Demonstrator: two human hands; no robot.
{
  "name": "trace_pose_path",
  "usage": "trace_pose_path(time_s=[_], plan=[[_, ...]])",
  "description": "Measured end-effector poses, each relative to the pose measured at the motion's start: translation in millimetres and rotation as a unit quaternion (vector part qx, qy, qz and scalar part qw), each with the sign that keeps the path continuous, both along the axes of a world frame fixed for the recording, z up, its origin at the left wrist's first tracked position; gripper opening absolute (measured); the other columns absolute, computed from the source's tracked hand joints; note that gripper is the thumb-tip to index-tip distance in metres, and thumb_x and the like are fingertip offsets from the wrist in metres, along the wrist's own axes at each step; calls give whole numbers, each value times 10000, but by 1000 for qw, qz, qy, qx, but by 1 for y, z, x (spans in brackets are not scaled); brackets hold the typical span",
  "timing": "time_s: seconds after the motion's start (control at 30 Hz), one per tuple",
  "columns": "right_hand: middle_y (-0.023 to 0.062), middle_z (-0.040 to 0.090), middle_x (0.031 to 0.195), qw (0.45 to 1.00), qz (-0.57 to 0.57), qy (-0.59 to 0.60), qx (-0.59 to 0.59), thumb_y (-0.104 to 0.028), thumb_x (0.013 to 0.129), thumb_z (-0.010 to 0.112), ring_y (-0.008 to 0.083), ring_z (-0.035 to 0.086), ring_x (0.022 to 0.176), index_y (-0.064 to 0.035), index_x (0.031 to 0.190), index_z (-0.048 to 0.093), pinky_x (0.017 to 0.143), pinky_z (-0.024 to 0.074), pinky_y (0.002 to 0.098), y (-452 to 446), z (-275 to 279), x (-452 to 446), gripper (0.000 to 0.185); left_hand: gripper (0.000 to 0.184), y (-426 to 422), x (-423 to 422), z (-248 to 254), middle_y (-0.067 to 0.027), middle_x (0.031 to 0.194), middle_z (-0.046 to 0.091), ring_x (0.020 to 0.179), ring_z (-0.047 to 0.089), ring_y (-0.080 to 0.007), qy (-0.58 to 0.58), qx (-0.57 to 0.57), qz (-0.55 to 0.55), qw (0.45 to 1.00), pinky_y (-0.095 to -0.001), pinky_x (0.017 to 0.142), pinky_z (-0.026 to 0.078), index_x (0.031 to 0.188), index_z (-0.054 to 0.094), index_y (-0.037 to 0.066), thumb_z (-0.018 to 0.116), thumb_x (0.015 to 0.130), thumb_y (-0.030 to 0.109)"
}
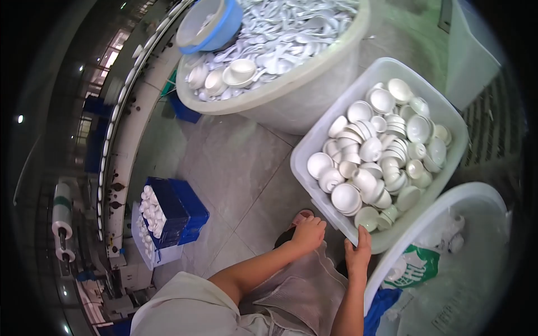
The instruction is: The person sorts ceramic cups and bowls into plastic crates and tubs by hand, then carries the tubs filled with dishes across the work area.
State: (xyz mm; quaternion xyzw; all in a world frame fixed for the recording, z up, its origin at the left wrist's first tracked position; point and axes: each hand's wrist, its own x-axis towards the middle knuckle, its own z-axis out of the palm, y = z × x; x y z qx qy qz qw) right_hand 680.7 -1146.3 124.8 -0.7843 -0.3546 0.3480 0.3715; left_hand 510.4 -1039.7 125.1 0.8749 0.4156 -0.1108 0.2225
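Note:
A white rectangular tub holds many small white bowls and cups, some nested in stacks. My left hand is closed in a loose fist beside the tub's near left corner, above the grey apron; what its fingers hold, if anything, is hidden. At the tub's near edge, my right hand has its fingers stretched up against the rim and its thumb apart, with nothing seen in its grasp.
A large round tub full of white spoons stands ahead, with a blue basin and bowls on top. Blue crates sit at left near a curved conveyor. Another round tub with plastic bags stands at right.

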Motion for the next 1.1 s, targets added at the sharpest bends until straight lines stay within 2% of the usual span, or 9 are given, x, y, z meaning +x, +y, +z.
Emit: trace_pose_path(time_s=[0.07,0.13,0.2,0.3,0.53,0.67,0.9,1.0,1.1], plan=[[230,502,1352,991,37,-98,-88,-126,723,756,398,512,1206,8,1318,514,1060,384,436,6,-65,-25,657,458,41,-18,-33,-160,1227,570,1199,491,-331,17,106,-28,994,-466,996,387,1257,547,42,638,815,124],[213,584,1225,975,68,-185,-103,-127,678,757,396,561,1106,6,1244,567,991,422,475,8,-117,-42,612,557,90,-34,-75,-177,1339,511,1307,416,-333,62,134,-81,986,-491,1074,320,1356,474,38,618,827,135],[150,643,968,953,101,-230,-171,-88,655,692,349,599,942,-35,1022,633,864,454,483,18,-163,-45,375,628,128,-44,-128,-195,1418,450,1372,351,-334,124,101,-157,975,-513,1116,260,1429,395,33,591,841,136],[92,611,800,951,70,-267,-138,-55,625,610,323,597,822,-89,738,590,754,444,446,32,-168,-48,119,215,164,-40,-153,-91,1021,665,1048,578,-262,104,61,-250,961,-496,1062,313,1014,657,86,511,874,159],[77,638,765,931,48,-330,-145,-114,677,605,278,618,830,-125,716,647,812,441,428,30,-190,-46,58,174,184,-25,-167,-67,972,662,1044,572,-261,98,60,-297,948,-516,1003,338,890,681,102,681,741,192],[65,640,771,923,41,-348,-157,-105,667,618,270,622,829,-152,729,668,820,441,424,31,-197,-41,92,160,193,-22,-161,-67,980,682,1075,577,-257,52,85,-341,935,-527,981,354,904,697,116,556,842,163],[124,615,686,904,-43,-378,-193,-80,656,586,330,611,738,-115,691,660,710,449,451,28,-227,-54,90,88,207,-25,-180,-88,743,686,727,679,-276,-40,43,-363,930,-421,635,511,827,650,108,644,744,137],[132,633,691,875,-89,-453,-143,-78,678,586,329,616,700,-95,630,635,673,451,444,35,-218,-65,70,106,215,-32,-186,-134,715,669,714,666,-339,-91,18,-364,927,-471,643,509,808,647,80,631,704,91],[121,651,731,865,-80,-450,-208,-63,695,578,315,622,768,-93,700,651,721,455,428,49,-208,-96,79,108,228,-54,-192,-120,718,668,723,664,-337,-146,44,-368,917,-471,637,486,789,661,90,627,688,70]])
